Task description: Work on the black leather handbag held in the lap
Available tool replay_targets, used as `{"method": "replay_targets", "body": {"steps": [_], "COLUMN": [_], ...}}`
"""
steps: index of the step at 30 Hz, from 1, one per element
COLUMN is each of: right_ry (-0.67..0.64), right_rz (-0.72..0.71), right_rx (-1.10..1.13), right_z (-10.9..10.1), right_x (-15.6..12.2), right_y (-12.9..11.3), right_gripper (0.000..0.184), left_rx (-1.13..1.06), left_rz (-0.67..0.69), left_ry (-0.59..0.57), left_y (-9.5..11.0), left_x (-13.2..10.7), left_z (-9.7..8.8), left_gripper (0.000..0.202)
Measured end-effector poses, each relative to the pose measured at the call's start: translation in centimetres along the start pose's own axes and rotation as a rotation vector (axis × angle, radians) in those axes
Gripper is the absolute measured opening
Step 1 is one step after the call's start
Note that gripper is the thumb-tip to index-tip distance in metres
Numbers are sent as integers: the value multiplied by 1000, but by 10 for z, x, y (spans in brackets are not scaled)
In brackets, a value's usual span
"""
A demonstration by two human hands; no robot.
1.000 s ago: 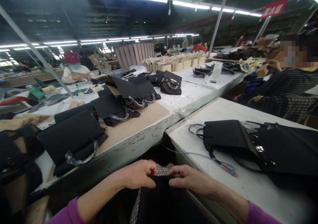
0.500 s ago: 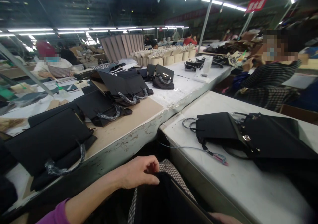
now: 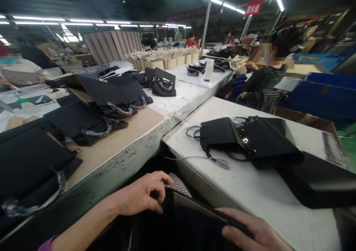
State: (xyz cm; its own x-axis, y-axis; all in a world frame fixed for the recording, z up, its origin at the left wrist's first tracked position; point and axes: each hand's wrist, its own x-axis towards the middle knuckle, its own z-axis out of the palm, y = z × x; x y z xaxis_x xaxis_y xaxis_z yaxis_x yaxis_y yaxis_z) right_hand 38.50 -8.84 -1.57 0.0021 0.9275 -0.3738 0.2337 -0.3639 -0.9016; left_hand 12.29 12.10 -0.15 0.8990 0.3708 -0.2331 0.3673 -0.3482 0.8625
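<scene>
The left hand (image 3: 140,195) pinches the top edge of a black bag (image 3: 189,225) held low at the lap, the right hand (image 3: 257,234) clasps its right edge, and just beyond, finished black handbags (image 3: 250,141) lie on a white table (image 3: 250,191).

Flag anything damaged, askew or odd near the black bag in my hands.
The long table's front edge is scuffed and chipped. On the white table, two black handbags lie toppled against each other, a loose cord trailing from them. The black bag itself shows no flaw.
</scene>
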Motion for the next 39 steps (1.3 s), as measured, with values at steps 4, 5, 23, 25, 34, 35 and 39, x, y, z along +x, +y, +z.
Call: {"method": "replay_targets", "body": {"steps": [4, 5, 23, 25, 34, 35, 39], "right_ry": [67, 67, 66, 97, 311, 338, 332], "right_rz": [-32, -43, -48, -55, -104, -102, -122], "right_rx": [32, 35, -69, -119, -250, -252, -251], "right_z": [0, 1, 5, 7, 24, 26, 28], "right_x": [4, 5, -12, -11, -9, -8, -7], "right_y": [8, 9, -19, -19, 5, 6, 6], "right_gripper": [40, 39, 26, 27, 32, 32, 33], "left_rx": [-13, -8, 202, 179, 146, 154, 238], "left_rz": [48, 55, -102, -96, -124, -125, -71], "left_ry": [20, 15, 18, 47, 76, 65, -24], "left_y": [-1, -1, 22, 22, 15, 17, 28], "left_x": [-10, -10, 16, 15, 17, 17, 21], "left_z": [-2, -1, 28, 30, 33, 32, 32], "left_gripper": [18, 17, 21, 22, 25, 22, 8]}}
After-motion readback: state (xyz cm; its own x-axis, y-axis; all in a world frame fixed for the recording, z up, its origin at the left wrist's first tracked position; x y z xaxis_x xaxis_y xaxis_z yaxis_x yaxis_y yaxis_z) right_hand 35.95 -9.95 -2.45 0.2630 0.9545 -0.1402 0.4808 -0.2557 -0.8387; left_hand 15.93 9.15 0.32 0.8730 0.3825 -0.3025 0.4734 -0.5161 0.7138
